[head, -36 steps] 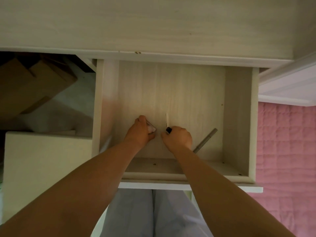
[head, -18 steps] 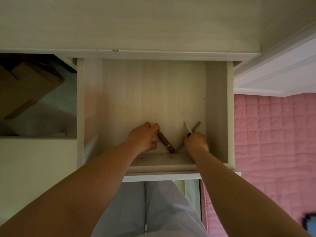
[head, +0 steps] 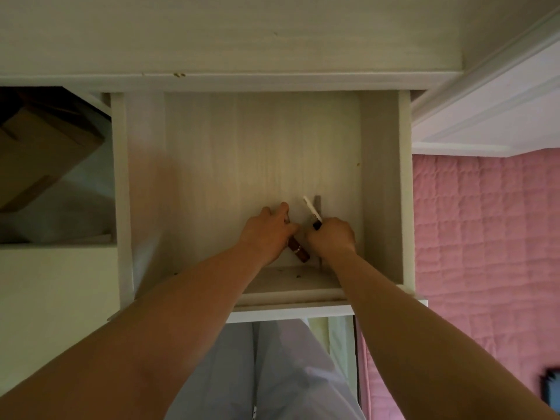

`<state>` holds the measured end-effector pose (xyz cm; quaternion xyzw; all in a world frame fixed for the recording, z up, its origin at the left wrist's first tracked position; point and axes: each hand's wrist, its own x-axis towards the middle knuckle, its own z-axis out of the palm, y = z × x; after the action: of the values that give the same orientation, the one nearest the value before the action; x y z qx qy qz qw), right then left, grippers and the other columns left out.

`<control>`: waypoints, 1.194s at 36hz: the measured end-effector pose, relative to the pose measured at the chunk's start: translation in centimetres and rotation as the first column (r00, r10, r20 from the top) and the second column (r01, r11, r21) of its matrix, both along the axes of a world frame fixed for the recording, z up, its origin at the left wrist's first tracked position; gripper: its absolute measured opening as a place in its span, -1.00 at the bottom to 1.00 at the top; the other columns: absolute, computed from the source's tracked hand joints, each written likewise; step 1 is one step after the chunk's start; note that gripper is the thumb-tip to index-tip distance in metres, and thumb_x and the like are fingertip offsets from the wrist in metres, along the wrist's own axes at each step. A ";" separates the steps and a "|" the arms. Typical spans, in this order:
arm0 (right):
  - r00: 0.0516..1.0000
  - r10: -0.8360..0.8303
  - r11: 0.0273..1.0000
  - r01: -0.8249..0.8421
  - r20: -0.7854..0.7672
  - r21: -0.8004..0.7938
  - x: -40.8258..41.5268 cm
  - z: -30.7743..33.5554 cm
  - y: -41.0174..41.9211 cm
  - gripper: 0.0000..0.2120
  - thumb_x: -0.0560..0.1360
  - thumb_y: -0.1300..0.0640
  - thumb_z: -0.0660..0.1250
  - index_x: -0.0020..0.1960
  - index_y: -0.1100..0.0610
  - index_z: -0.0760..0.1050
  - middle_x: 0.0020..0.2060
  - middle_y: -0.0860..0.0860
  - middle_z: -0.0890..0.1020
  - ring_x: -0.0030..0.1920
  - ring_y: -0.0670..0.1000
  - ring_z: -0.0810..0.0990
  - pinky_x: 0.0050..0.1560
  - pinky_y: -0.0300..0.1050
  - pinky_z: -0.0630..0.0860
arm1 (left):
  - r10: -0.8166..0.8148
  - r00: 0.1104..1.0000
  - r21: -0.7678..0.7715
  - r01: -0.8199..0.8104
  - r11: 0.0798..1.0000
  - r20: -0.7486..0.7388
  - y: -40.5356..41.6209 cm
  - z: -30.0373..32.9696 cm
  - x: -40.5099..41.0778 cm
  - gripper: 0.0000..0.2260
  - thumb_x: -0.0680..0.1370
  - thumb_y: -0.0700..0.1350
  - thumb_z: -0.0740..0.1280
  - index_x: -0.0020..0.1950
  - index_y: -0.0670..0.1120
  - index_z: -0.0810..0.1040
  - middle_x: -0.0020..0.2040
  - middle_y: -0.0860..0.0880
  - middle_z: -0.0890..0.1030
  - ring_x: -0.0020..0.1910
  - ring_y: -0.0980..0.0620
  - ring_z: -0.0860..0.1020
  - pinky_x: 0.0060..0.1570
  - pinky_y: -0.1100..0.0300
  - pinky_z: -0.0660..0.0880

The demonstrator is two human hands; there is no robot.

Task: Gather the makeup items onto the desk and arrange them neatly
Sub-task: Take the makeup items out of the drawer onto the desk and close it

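Observation:
Both my hands are inside an open pale wooden drawer (head: pixel 381 183) under the desk top (head: pixel 242 34). My left hand (head: pixel 268 231) is closed over a brown tube with a gold band (head: pixel 299 253), whose end sticks out below my palm. My right hand (head: pixel 331 236) grips a thin white pencil with a black end (head: pixel 312 212) and a grey pencil (head: pixel 317 206) that points away from me. The two hands nearly touch near the drawer's front.
A brown cardboard box (head: pixel 39 153) sits in the dark space under the desk at left. A pink quilted bedspread (head: pixel 485 237) lies to the right, below a white frame (head: pixel 491 116). My light trousers (head: pixel 272 374) show below the drawer front.
My right hand has moved left toward the left hand, and the grey pencil is now upright in its grip beside the white one. The left hand stays on the brown tube.

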<state>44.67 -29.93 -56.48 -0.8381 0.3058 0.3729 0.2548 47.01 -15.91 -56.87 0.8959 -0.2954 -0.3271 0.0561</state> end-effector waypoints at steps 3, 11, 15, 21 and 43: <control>0.997 -0.052 0.991 0.044 0.059 0.129 -0.2 0.0 0.1 -0.75 0.55 0.11 0.20 0.13 0.22 0.49 -0.05 0.15 0.58 -0.16 0.07 0.49 -0.27 -0.19 0.43 | 0.103 0.995 -0.004 -0.103 0.995 -0.016 0.3 -0.4 -0.1 -0.75 0.53 0.00 0.30 0.19 0.02 0.44 0.23 -0.08 0.31 0.08 -0.10 0.41 -0.23 0.13 0.36; 0.993 0.078 0.969 -0.097 0.091 0.227 0.2 -0.3 1.0 -0.62 0.43 0.04 0.42 0.19 0.16 0.51 0.06 0.10 0.60 0.02 0.08 0.58 -0.02 -0.12 0.51 | 0.421 0.907 -0.098 -0.422 0.901 -0.031 1.1 -1.4 0.0 -0.62 0.47 0.09 0.37 0.22 -0.01 0.44 0.21 -0.09 0.33 0.05 -0.07 0.45 -0.14 0.08 0.50; 0.958 0.281 0.958 -0.284 0.063 0.046 0.9 -0.8 1.6 -0.71 0.42 0.07 0.36 0.10 0.17 0.53 0.05 0.13 0.54 -0.01 0.13 0.58 -0.09 -0.10 0.50 | 0.505 0.859 -0.124 -0.512 0.850 -0.084 1.8 -1.9 -0.1 -0.55 0.47 0.04 0.39 0.32 0.01 0.38 0.21 -0.11 0.36 0.09 -0.08 0.47 -0.07 0.06 0.52; 0.995 0.097 0.985 -0.098 0.014 0.140 1.4 0.9 2.2 -0.74 0.39 0.01 0.37 -0.02 0.10 0.42 -0.19 0.01 0.51 -0.18 0.02 0.50 -0.28 -0.19 0.39 | 0.600 0.760 -0.056 -0.630 0.775 -0.249 3.1 -0.6 1.0 -0.57 0.41 -0.05 0.42 0.22 -0.03 0.38 0.14 -0.10 0.40 0.00 -0.11 0.51 -0.07 0.13 0.45; 0.844 -0.301 0.868 0.049 0.445 0.494 13.9 18.8 9.3 -0.74 0.46 -0.09 0.36 -0.19 0.10 0.47 -0.43 -0.01 0.51 -0.48 -0.04 0.47 -0.43 -0.22 0.40 | 0.861 0.424 -0.470 -0.843 0.261 -0.283 9.8 17.5 11.6 -0.31 0.29 0.08 0.55 0.29 -0.08 0.32 0.07 -0.02 0.52 0.00 -0.03 0.57 0.02 0.03 0.56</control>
<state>58.53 -20.64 -37.70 -0.7879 0.2072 0.1752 0.5528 58.66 -6.14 -39.33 0.8586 0.1519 -0.1314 0.4717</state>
